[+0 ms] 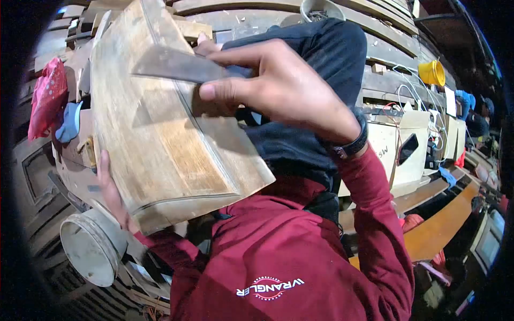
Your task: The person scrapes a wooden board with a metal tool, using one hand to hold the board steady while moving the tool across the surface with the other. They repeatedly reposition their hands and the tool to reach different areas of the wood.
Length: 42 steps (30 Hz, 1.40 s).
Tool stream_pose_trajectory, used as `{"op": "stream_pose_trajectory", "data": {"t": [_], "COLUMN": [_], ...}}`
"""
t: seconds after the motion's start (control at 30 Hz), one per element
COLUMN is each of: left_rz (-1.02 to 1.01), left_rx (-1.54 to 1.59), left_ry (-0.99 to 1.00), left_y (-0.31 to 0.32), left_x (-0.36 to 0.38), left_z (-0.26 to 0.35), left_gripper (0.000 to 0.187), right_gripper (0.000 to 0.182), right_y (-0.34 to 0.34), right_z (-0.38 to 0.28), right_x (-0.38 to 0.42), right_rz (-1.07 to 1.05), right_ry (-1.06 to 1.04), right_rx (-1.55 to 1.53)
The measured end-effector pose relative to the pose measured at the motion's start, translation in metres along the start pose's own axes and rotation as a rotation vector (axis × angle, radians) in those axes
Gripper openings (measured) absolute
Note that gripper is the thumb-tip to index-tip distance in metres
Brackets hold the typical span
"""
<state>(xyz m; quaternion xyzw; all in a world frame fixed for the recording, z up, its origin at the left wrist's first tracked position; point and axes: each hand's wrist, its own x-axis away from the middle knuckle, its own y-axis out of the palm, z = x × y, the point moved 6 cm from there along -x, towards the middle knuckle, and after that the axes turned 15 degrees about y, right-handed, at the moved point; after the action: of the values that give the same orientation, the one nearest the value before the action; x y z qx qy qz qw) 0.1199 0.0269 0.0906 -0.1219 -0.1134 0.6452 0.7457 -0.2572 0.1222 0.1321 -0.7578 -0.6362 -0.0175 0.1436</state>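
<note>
A curved wooden panel (184,155) with a dark groove along its border leans across my lap. My right hand (286,83) pinches a flat grey metal scraper (171,64) between thumb and fingers, its wide blade hovering over or resting against the upper part of the panel. Along the panel's lower left edge, my left hand (112,190) grips the wood, with the fingers on the outer side and part of the hand hidden behind it. The wood surface looks patchy, paler in places and browner near the lower middle.
A white bucket (88,249) lies at lower left, near a pink bag (48,99) and a light blue cloth (68,122). Another bucket (321,10) stands at the top. Right of my leg are a cardboard box (383,152), loose cables and a yellow bucket (431,73).
</note>
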Motion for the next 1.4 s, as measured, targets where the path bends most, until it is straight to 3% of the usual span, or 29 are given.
{"op": "stream_pose_trajectory", "data": {"t": [0.03,0.07,0.13,0.2,0.3,0.33,0.4,0.63,0.73,0.8,0.87,0.93,1.1,1.23,1.3,1.4], "left_rz": [-0.004,0.0,-0.017,-0.059,-0.127,-0.11,0.043,-0.044,-0.05,-0.091,-0.002,-0.084,-0.099,-0.001,-0.045,-0.048], "left_rx": [-0.024,-0.038,-0.107,-0.231,-0.445,-0.379,0.01,0.142,0.356,0.511,0.657,0.697,0.713,0.763,0.77,0.733], "left_ry": [0.025,0.048,0.123,0.302,0.628,0.505,-0.129,0.003,-0.032,-0.169,-0.266,-0.292,-0.312,-0.246,-0.277,-0.28], "left_y": [0.0,0.001,-0.004,-0.007,-0.003,-0.006,-0.01,0.003,-0.007,-0.008,0.004,-0.003,-0.018,-0.005,-0.002,-0.003], "left_x": [0.002,0.003,0.015,0.028,0.03,0.024,-0.004,-0.023,-0.035,-0.038,-0.023,-0.028,-0.039,-0.031,-0.024,-0.022], "left_z": [-0.002,-0.002,-0.003,0.004,0.014,0.006,-0.029,0.028,0.029,0.03,0.067,0.077,0.077,0.079,0.069,0.049], "left_gripper": [0.046,0.046,0.047,0.047,0.047,0.047,0.043,0.044,0.041,0.042,0.045,0.047,0.051,0.053,0.052,0.054], "right_gripper": [0.047,0.045,0.038,0.038,0.042,0.042,0.043,0.052,0.052,0.051,0.048,0.047,0.045,0.045,0.047,0.051], "right_y": [0.002,0.002,0.014,0.017,0.022,0.024,0.017,-0.008,-0.014,-0.015,-0.017,-0.02,-0.024,-0.016,-0.013,-0.014], "right_z": [0.0,-0.002,0.016,0.027,0.051,0.061,0.063,0.021,0.003,-0.014,-0.032,-0.044,-0.056,-0.059,-0.052,-0.023], "right_x": [0.004,0.017,0.026,0.034,0.032,0.028,0.023,0.014,0.009,0.009,0.011,0.011,0.01,0.014,0.016,0.008], "right_rz": [0.01,-0.02,0.046,0.068,0.096,0.027,0.104,0.104,0.101,0.073,0.052,0.04,-0.025,0.003,0.053,-0.019], "right_ry": [0.012,0.185,0.089,0.163,0.184,0.28,0.266,0.315,0.302,0.273,0.267,0.293,0.314,0.252,0.259,0.382], "right_rx": [0.012,0.108,-0.006,0.124,0.055,0.067,0.035,-0.086,-0.048,-0.098,-0.148,-0.156,-0.189,-0.172,-0.177,-0.122]}}
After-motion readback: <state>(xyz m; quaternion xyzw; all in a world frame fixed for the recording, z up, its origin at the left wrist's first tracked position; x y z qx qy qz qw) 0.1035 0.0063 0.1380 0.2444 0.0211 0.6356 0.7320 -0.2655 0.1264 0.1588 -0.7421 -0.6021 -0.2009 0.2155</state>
